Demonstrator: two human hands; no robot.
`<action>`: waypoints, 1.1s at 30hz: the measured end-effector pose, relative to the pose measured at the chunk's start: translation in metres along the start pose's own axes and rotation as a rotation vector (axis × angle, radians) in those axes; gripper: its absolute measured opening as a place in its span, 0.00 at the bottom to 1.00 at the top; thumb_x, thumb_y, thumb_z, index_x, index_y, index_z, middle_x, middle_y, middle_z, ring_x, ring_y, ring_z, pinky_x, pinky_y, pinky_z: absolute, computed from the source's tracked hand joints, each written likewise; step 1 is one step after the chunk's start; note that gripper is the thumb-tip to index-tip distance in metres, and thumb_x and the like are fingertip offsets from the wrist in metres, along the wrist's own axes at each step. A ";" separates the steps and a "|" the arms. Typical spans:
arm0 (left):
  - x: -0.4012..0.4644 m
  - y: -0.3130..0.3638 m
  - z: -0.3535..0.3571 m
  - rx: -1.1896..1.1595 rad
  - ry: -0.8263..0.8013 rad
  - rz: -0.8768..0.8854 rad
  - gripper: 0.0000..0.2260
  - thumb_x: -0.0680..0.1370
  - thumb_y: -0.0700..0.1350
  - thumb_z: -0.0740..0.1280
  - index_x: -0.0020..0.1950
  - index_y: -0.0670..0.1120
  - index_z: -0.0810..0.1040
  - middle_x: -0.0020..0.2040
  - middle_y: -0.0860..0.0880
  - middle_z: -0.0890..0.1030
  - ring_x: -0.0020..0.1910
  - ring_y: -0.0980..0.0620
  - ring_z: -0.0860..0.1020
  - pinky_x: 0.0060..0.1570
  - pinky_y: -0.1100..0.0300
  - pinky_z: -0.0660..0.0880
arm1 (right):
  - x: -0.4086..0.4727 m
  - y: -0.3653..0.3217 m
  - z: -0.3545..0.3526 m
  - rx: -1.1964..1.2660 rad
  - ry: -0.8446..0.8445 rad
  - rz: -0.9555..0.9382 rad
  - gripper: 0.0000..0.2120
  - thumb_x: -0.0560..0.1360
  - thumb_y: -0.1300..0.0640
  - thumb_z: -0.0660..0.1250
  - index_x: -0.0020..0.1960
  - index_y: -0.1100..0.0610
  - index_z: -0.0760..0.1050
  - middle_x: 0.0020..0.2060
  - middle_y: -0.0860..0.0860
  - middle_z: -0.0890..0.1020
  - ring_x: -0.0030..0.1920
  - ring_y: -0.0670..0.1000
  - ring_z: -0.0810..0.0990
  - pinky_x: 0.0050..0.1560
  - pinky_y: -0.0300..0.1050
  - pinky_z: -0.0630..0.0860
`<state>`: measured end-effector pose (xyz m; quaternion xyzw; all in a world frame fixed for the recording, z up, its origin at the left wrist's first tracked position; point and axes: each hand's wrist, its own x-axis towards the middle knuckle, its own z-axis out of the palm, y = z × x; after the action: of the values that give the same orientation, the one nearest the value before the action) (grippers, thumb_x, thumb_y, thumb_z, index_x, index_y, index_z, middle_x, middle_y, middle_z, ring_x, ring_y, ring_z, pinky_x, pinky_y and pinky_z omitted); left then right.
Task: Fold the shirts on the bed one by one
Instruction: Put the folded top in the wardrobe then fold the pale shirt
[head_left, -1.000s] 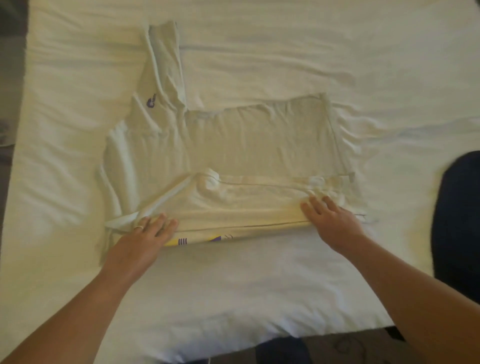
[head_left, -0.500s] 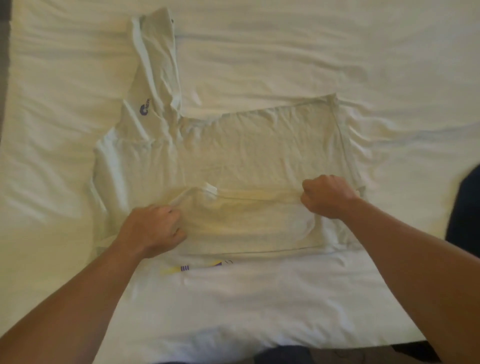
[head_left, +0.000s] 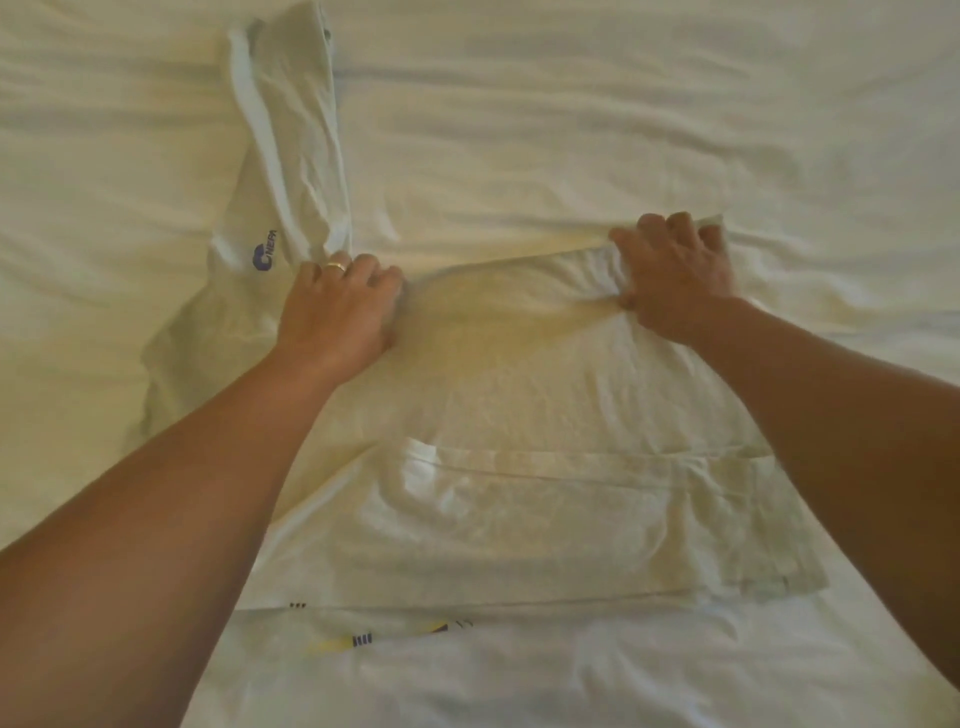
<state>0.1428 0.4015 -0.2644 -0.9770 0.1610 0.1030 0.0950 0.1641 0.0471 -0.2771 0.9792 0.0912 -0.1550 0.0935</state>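
A white shirt (head_left: 519, 395) lies on the white bed (head_left: 675, 130), its near side folded over the middle. One sleeve (head_left: 291, 130) with a small blue logo stretches away at the upper left. My left hand (head_left: 337, 306) grips the far edge of the shirt near the base of that sleeve, fingers curled into the cloth. At the far right corner my right hand (head_left: 675, 270) grips the same far edge, which is bunched and lifted a little between the two hands. A yellow and blue print peeks out along the near fold.
The wrinkled white sheet covers the whole view around the shirt. Both my forearms reach across the near part of the bed and hide parts of the shirt's sides.
Both hands have moved from the near folded edge across the shirt to its far edge and taken hold of it. The view has come closer.
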 end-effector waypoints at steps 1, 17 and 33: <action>0.004 0.000 0.003 0.015 -0.025 -0.009 0.18 0.74 0.53 0.72 0.61 0.49 0.75 0.59 0.45 0.79 0.59 0.39 0.75 0.54 0.45 0.69 | 0.003 0.000 0.004 0.013 -0.002 0.000 0.31 0.74 0.45 0.72 0.71 0.45 0.62 0.68 0.52 0.69 0.67 0.59 0.66 0.64 0.59 0.65; -0.052 0.004 -0.004 0.023 0.171 -0.069 0.09 0.67 0.38 0.73 0.43 0.43 0.76 0.41 0.42 0.76 0.45 0.38 0.77 0.51 0.43 0.64 | -0.042 0.021 -0.001 0.075 0.117 0.139 0.11 0.74 0.56 0.68 0.57 0.53 0.76 0.51 0.55 0.81 0.59 0.59 0.72 0.59 0.54 0.57; -0.184 0.045 0.025 0.026 0.229 0.088 0.06 0.70 0.37 0.69 0.40 0.46 0.75 0.36 0.48 0.77 0.38 0.43 0.76 0.45 0.48 0.64 | -0.205 0.043 0.045 0.146 0.010 0.172 0.10 0.72 0.65 0.70 0.52 0.58 0.83 0.49 0.56 0.73 0.52 0.61 0.72 0.44 0.50 0.69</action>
<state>-0.0472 0.4196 -0.2530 -0.9730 0.2146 -0.0076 0.0840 -0.0314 -0.0347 -0.2470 0.9884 -0.0041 -0.1478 0.0344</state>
